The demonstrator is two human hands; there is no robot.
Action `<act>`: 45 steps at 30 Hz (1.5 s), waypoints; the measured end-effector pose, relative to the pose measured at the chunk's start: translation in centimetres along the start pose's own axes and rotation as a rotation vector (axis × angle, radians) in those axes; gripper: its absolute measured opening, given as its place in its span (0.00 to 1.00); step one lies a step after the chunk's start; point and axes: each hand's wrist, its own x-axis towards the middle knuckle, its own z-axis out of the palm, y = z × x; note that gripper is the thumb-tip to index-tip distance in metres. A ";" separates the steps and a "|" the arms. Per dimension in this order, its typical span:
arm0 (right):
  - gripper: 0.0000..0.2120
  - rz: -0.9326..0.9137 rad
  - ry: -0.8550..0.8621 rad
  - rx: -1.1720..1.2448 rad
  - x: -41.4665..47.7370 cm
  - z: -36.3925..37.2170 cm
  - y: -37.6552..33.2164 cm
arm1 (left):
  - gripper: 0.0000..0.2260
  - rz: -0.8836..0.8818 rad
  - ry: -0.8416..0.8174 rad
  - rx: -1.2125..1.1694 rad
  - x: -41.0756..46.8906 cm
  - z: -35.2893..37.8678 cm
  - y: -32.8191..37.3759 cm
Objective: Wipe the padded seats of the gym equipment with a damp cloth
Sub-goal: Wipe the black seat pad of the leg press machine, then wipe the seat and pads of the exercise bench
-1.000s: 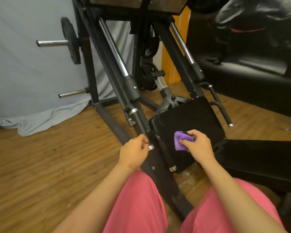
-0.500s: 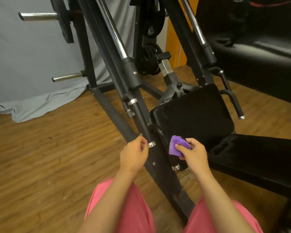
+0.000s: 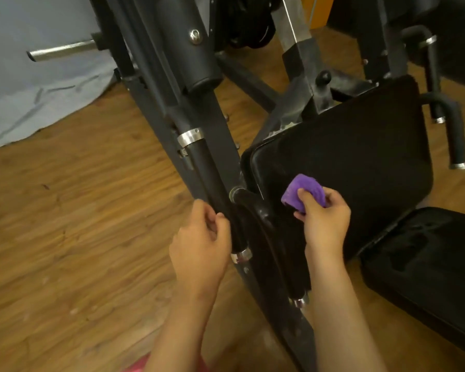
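A black padded seat (image 3: 355, 157) of a leg-press machine tilts up in the middle right of the head view. My right hand (image 3: 324, 218) grips a bunched purple cloth (image 3: 302, 191) and presses it against the seat's lower left part. My left hand (image 3: 202, 245) curls loosely beside a black handle grip (image 3: 236, 232) on the machine frame, fingers touching its side. A second black pad (image 3: 424, 267) lies flat at the lower right.
The dark steel frame (image 3: 156, 76) slants from top left down between my arms. A chrome-tipped side handle (image 3: 454, 130) sticks out right of the seat. A grey sheet (image 3: 38, 84) lies on the wooden floor (image 3: 65, 237) at left, under a chrome peg (image 3: 62, 51).
The view has moved closer and lower onto the seat. My right hand with the cloth shifted slightly along the seat's lower left part. My left hand stayed at the handle grip.
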 end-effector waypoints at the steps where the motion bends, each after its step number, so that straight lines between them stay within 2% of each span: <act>1: 0.11 0.012 0.016 -0.011 0.7 0.7 0.3 | 0.08 -0.001 -0.008 -0.029 0.1 0.1 0.0; 5: 0.08 0.041 0.113 -0.048 3.2 3.0 0.5 | 0.07 0.002 -0.097 -0.148 0.3 -0.3 -0.5; 8: 0.08 0.010 0.146 -0.132 4.1 4.6 -1.1 | 0.03 0.012 -0.159 -0.171 -0.1 -1.3 -1.4; 9: 0.08 -0.023 0.133 -0.165 3.9 5.3 -1.9 | 0.01 -0.002 -0.171 -0.162 -0.3 -1.7 -1.7; 12: 0.08 -0.135 0.005 -0.294 2.6 7.4 -4.6 | 0.06 -0.081 -0.213 -0.098 -1.1 -3.4 -2.3; 15: 0.09 -0.075 -0.131 -0.368 0.9 7.6 -6.8 | 0.08 -0.127 -0.234 -0.018 -1.8 -6.4 -2.2; 24: 0.13 0.042 -0.211 -0.553 -10.8 2.4 -12.1 | 0.06 -0.331 -0.215 -0.016 -4.5 -18.9 -0.4; 28: 0.09 0.032 -0.369 -0.618 -16.2 1.9 -14.8 | 0.05 -0.386 -0.180 -0.011 -5.2 -24.6 -0.3; 32: 0.09 0.028 -0.600 -0.631 -21.9 3.0 -17.6 | 0.04 -0.416 -0.172 0.022 -5.5 -30.0 0.1; 37: 0.08 -0.142 -0.912 -0.712 -27.5 5.6 -20.8 | 0.07 -0.469 -0.163 0.037 -5.6 -37.5 0.8; 45: 0.11 -0.319 -1.257 -0.779 -35.5 7.5 -28.0 | 0.05 -0.624 -0.083 0.126 -10.3 -48.6 2.9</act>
